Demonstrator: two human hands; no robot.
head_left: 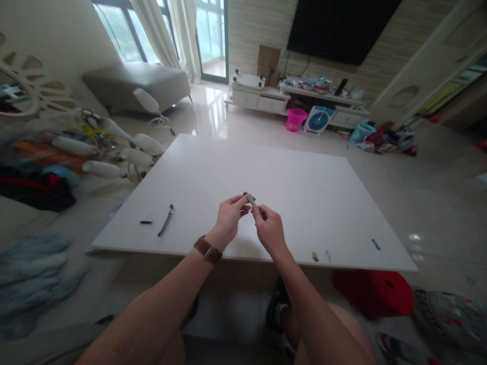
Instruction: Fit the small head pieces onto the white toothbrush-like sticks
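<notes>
Over the middle of the white table, both my hands meet on a short pale handle (pixel 252 202) with a dark piece at its upper end, shaped like a small razor. My left hand (pixel 228 219), with a brown watch strap at the wrist, pinches near the dark end. The lower end of the handle lies in the closed fingers of my right hand (pixel 269 228); part of it is hidden there. To the left, a slim dark razor-like stick (pixel 166 221) lies on the table beside a small black strip (pixel 146 222) with something clear attached.
The white table (pixel 266 162) carries a yellowish trinket (pixel 315 256), a small clear piece (pixel 328 255) and a dark green strip (pixel 376 244) at the right. A lamp with white shades (pixel 102 169) stands against its left side. A red stool (pixel 373 294) sits below the front right edge.
</notes>
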